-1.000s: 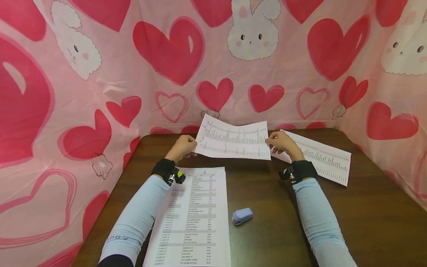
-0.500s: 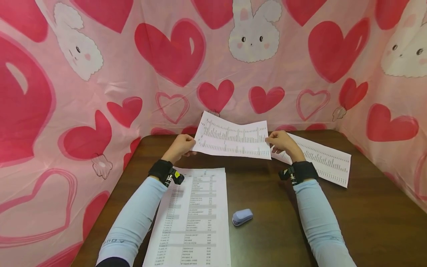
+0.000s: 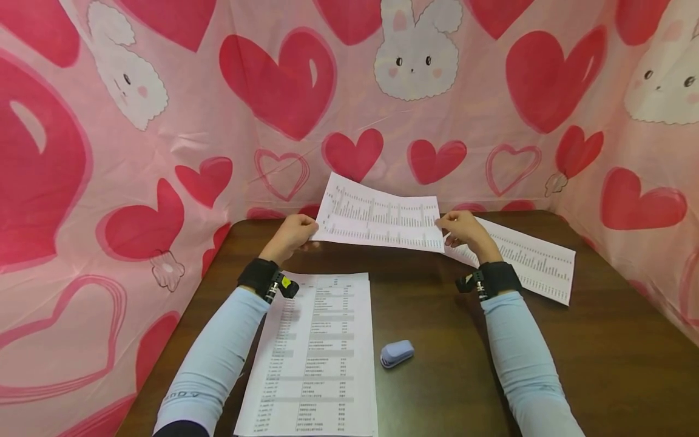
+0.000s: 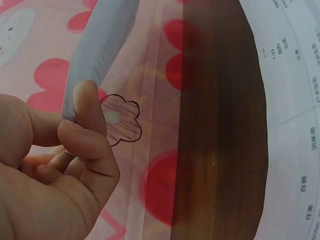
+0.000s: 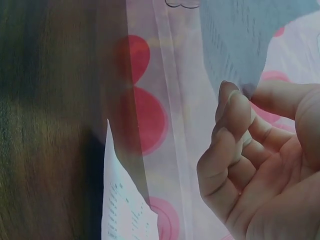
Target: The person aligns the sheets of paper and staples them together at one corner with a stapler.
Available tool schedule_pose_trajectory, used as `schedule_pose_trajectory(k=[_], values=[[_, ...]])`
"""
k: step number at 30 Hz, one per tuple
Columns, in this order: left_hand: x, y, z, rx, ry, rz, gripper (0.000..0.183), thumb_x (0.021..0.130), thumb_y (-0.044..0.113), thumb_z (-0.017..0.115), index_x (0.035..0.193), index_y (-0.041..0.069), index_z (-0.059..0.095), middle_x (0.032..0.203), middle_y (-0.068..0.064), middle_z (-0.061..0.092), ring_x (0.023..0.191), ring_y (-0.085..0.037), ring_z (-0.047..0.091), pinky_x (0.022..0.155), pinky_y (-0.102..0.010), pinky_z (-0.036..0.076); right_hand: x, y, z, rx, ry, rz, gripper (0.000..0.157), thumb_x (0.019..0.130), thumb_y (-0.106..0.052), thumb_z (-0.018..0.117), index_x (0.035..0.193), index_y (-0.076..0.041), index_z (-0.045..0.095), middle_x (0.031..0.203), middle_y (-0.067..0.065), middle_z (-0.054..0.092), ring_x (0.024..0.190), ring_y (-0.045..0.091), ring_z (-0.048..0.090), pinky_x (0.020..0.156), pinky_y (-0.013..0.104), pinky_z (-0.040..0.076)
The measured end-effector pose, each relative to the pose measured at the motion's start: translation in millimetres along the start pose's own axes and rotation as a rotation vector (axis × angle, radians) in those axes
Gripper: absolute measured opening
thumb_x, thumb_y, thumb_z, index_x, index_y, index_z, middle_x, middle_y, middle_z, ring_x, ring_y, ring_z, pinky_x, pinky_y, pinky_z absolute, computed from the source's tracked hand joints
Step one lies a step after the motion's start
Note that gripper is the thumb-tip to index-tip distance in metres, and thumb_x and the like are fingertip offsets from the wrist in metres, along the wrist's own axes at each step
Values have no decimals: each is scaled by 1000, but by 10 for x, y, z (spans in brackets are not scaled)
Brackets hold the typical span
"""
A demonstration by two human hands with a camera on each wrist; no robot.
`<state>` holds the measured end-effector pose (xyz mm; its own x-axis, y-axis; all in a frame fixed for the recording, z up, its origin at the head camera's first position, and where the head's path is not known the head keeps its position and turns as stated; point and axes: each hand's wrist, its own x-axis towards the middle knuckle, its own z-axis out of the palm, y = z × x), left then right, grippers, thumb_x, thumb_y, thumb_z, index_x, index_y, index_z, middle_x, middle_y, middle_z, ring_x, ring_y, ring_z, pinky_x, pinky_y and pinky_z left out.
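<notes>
A printed sheet of paper point(image 3: 382, 212) is held up over the far part of the table, stretched sideways between both hands. My left hand point(image 3: 292, 233) pinches its left edge between thumb and fingers; the left wrist view shows the sheet's greyish underside point(image 4: 102, 45) rising from the fingertips. At the opposite edge my right hand point(image 3: 464, 232) pinches the paper near its lower corner, and its underside point(image 5: 235, 45) shows in the right wrist view. Behind the right hand a second printed sheet point(image 3: 537, 267) lies slanted on the table, partly covered by that hand.
A stack of printed sheets point(image 3: 333, 352) lies at the near left, below the left forearm. Just right of it sits a small lavender stapler point(image 3: 397, 353). The brown wooden table point(image 3: 437, 388) ends at a pink cloth point(image 3: 475, 103) with hearts and rabbits.
The held sheet has risen slightly, its left side most. My left hand has shifted a little left and up, while the right has hardly moved. Stapler and stack stay in place.
</notes>
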<state>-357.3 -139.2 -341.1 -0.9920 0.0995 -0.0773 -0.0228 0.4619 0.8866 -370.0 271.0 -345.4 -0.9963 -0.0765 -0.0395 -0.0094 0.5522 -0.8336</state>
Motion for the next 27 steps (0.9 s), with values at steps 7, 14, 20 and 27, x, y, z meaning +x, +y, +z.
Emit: schedule_pose_trajectory(k=[7,14,20,27], values=[[-3,-24,-36,-14,-1,21,33,100,22,50,123,-2,56,114,-20,62,77,-24,66,76,-41,53,25,27,7,127,-5,41,37,98,-30,55,115,3,57,92,18,61,55,13,59,64,33,56],[-25,-64,-66,-24,-12,6,35,100,21,51,126,-2,55,117,-20,61,80,-25,66,66,-29,49,49,26,32,198,37,72,39,98,-31,54,122,0,51,95,14,55,58,13,58,61,29,54],[-63,-88,-112,-13,-24,22,35,100,21,51,125,-3,56,115,-19,61,72,-18,63,62,-26,48,64,-6,47,222,64,63,42,98,-31,55,126,-2,48,89,6,54,56,12,56,58,26,53],[-54,-135,-164,3,-47,13,33,100,20,51,123,-2,59,107,-18,63,67,-16,61,62,-28,48,29,-74,56,252,41,70,43,97,-31,57,126,-1,47,85,3,53,54,11,55,57,25,52]])
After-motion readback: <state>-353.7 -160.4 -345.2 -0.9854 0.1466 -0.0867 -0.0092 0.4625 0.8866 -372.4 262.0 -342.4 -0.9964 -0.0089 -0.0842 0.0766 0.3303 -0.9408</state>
